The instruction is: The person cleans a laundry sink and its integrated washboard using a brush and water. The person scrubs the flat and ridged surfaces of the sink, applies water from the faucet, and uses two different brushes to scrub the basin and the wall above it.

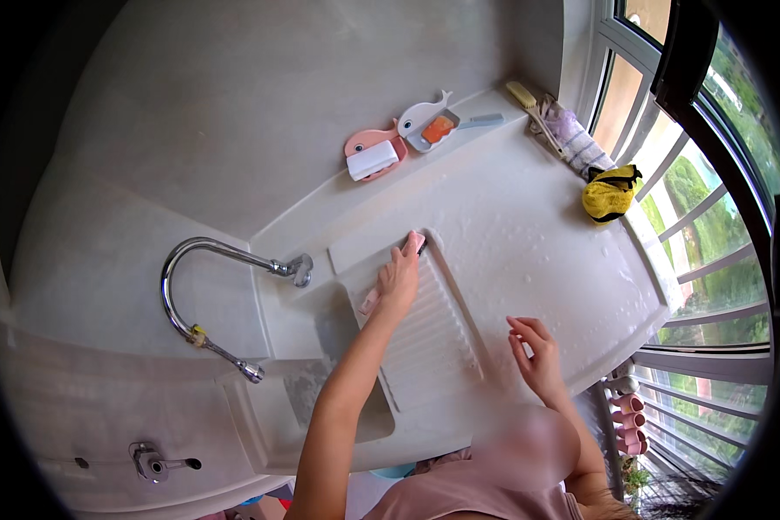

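My left hand [400, 276] grips a pink scrubbing brush [369, 302]; one end shows past my fingertips with dark bristles beneath, the other under my wrist. The brush rests at the far end of a ribbed white washboard [429, 344], moulded into the sink counter. My right hand [538, 354] is right of the washboard over the wet white countertop [526, 260], fingers slightly curled and apart, holding nothing. Left of the washboard is the sink basin [380, 413], partly hidden by my left forearm.
A curved chrome faucet [169, 273] arches beside the basin. On the back ledge are a pink whale soap dish [357, 141] with a white bar and a white-grey one [416, 117] with orange soap. A long-handled brush [523, 96], rolled towel [575, 140] and yellow cloth [608, 198] lie by the window.
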Tool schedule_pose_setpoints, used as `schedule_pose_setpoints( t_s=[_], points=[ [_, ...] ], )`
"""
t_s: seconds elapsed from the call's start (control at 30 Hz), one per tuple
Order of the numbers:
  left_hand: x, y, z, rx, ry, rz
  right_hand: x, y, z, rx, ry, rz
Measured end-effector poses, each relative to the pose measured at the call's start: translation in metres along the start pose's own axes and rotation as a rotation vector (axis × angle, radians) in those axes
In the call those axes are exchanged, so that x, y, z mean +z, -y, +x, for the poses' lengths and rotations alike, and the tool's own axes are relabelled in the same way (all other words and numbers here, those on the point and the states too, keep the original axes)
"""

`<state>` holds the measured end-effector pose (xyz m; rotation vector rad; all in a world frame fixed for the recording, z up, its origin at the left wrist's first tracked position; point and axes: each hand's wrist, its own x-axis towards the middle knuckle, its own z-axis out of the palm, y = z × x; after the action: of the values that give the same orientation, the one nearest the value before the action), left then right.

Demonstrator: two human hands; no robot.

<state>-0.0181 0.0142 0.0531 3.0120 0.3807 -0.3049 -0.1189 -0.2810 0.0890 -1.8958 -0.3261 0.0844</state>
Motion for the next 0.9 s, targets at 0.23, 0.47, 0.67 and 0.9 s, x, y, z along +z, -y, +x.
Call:
schedule_pose_setpoints(
  t_s=[0.23,0.47,0.67,0.9],
  points=[
    [-0.003,0.003,0.002,0.113,-0.004,0.072,-0.038,-0.041,0.018,-0.117,-0.141,-0.775],
    [0.010,0.020,0.009,0.229,-0.113,0.277,-0.031,-0.059,0.016,-0.092,-0.047,-0.969],
    [0.026,0.023,0.003,0.272,-0.260,0.243,-0.029,-0.055,0.018,-0.115,-0.029,-0.953],
    [-0.014,0.003,0.010,0.314,-0.228,0.131,-0.033,-0.057,0.021,-0.145,-0.062,-0.952]
  ],
)
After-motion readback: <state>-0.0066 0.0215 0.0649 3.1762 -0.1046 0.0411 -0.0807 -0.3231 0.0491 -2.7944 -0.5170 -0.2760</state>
